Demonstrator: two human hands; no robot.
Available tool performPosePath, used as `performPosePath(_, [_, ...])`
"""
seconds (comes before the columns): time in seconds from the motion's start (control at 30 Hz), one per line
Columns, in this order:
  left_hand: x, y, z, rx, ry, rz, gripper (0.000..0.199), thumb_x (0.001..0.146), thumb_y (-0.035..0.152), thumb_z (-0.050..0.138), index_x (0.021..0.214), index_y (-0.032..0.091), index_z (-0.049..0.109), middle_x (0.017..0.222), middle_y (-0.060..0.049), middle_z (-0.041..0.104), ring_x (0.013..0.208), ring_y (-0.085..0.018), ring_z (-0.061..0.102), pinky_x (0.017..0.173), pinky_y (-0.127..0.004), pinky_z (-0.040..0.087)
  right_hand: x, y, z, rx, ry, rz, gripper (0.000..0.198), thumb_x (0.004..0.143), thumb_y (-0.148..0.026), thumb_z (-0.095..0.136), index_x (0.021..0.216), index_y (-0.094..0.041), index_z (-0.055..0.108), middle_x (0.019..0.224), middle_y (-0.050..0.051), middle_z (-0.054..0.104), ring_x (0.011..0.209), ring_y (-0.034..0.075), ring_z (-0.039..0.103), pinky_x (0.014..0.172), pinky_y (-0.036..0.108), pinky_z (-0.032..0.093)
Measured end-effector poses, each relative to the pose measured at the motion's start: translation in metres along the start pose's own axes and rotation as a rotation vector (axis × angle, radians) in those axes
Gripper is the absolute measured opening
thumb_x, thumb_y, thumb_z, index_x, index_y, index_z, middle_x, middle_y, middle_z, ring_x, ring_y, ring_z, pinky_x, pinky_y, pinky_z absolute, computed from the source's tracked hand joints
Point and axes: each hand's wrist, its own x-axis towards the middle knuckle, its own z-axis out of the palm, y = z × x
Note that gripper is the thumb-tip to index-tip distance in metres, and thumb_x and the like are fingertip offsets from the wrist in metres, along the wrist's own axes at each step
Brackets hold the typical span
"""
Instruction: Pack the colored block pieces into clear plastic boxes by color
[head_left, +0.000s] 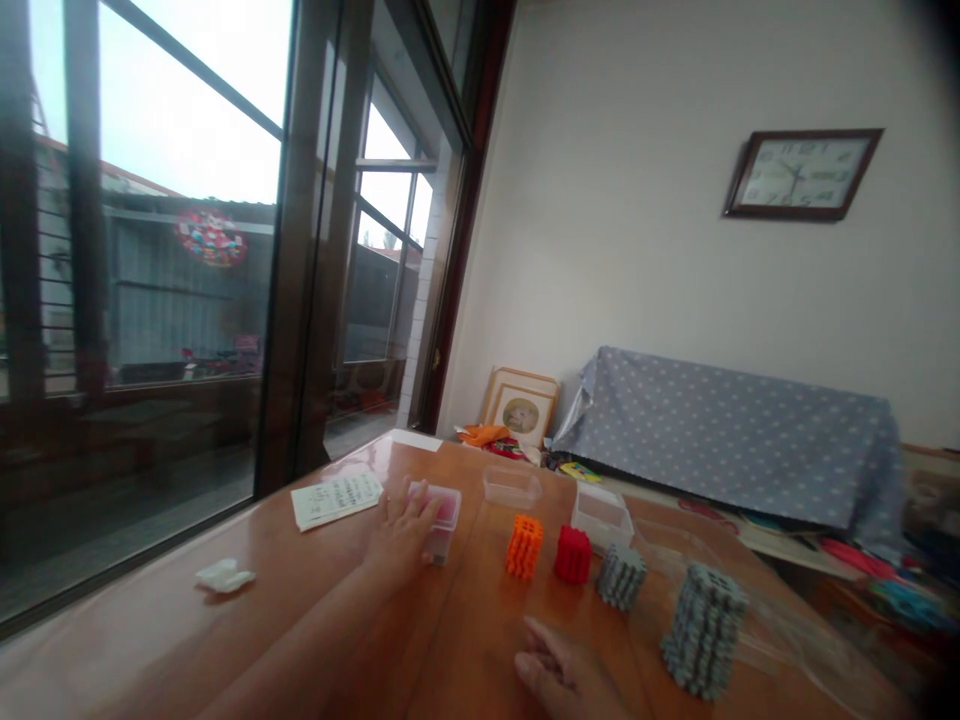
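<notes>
My left hand reaches over a small clear plastic box with a pinkish look. Its fingers are spread and touch the box's left side and top; the thumb lies at the near side. My right hand rests low at the table's near part, fingers curled in, with nothing visible in them. Beyond it, stacks of interlocking plastic pieces stand in a row: an orange stack, a red stack, a short grey stack and a taller grey stack.
Clear plastic containers and a whitish box stand behind the stacks. Printed paper and a crumpled white tissue lie at the left of the wooden table. Clear plastic packaging lies at the right.
</notes>
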Motion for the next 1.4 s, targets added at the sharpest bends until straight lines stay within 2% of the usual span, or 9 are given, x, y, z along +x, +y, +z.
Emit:
performPosePath(0.2, [0.016, -0.007, 0.009, 0.115, 0.032, -0.011, 0.089, 0.074, 0.03, 0.079, 0.154, 0.029, 0.041, 0.17, -0.01, 0.019, 0.157, -0.038, -0.002, 0.121, -0.063, -0.006, -0.003, -0.002, 0.0, -0.081, 0.024, -0.013, 0.078, 0.089, -0.065, 0.057, 0.144, -0.01, 0.055, 0.138, 0.021, 0.063, 0.119, 0.03, 0.065, 0.099, 0.036, 0.052])
performPosePath(0.47, [0.033, -0.016, 0.019, 0.116, 0.067, 0.009, 0.085, 0.074, 0.03, 0.076, 0.153, 0.028, 0.044, 0.169, -0.01, 0.023, 0.157, -0.039, -0.001, 0.119, -0.066, -0.01, -0.009, -0.012, -0.003, -0.173, 0.054, -0.033, 0.064, 0.09, -0.053, 0.061, 0.142, -0.015, 0.059, 0.128, 0.016, 0.069, 0.11, 0.029, 0.067, 0.095, 0.037, 0.051])
performPosePath(0.7, [0.037, -0.02, 0.025, 0.137, 0.105, 0.032, 0.086, 0.074, 0.029, 0.075, 0.154, 0.026, 0.044, 0.166, -0.012, 0.031, 0.157, -0.04, 0.002, 0.119, -0.066, -0.01, -0.02, -0.027, -0.006, -0.159, 0.074, -0.04, 0.056, 0.091, -0.052, 0.061, 0.138, -0.021, 0.062, 0.123, 0.011, 0.071, 0.107, 0.027, 0.068, 0.092, 0.035, 0.051])
performPosePath(1.0, [0.036, -0.013, 0.018, 0.132, 0.09, 0.027, 0.099, 0.07, 0.051, 0.079, 0.156, 0.02, 0.041, 0.167, -0.016, 0.027, 0.156, -0.043, -0.004, 0.118, -0.067, -0.012, -0.021, -0.03, -0.005, -0.159, 0.107, -0.033, 0.052, 0.09, -0.048, 0.063, 0.134, -0.022, 0.064, 0.12, 0.011, 0.072, 0.105, 0.027, 0.068, 0.091, 0.036, 0.051])
performPosePath(1.13, [0.029, 0.001, 0.013, 0.118, 0.141, 0.07, 0.101, 0.07, 0.053, 0.077, 0.157, 0.019, 0.038, 0.167, -0.015, 0.027, 0.156, -0.042, -0.004, 0.12, -0.065, -0.01, -0.021, -0.029, -0.004, -0.152, 0.105, -0.053, 0.052, 0.09, -0.048, 0.063, 0.134, -0.021, 0.065, 0.122, 0.011, 0.071, 0.108, 0.027, 0.067, 0.093, 0.036, 0.051])
performPosePath(1.23, [0.025, 0.022, 0.003, 0.079, 0.22, 0.136, 0.092, 0.075, 0.046, 0.074, 0.156, 0.022, 0.039, 0.166, -0.013, 0.031, 0.157, -0.039, 0.0, 0.123, -0.062, -0.004, -0.02, -0.026, -0.003, -0.14, 0.108, -0.048, 0.053, 0.089, -0.047, 0.064, 0.135, -0.021, 0.064, 0.123, 0.012, 0.071, 0.109, 0.027, 0.067, 0.094, 0.036, 0.05])
performPosePath(1.4, [0.033, 0.068, -0.011, -0.069, 0.279, 0.302, 0.064, 0.085, 0.027, 0.062, 0.148, 0.023, 0.048, 0.164, -0.008, 0.036, 0.156, -0.03, 0.017, 0.126, -0.049, 0.018, -0.019, -0.025, -0.003, -0.126, 0.091, -0.045, 0.051, 0.088, -0.043, 0.065, 0.135, -0.021, 0.064, 0.126, 0.012, 0.07, 0.109, 0.026, 0.067, 0.094, 0.034, 0.05])
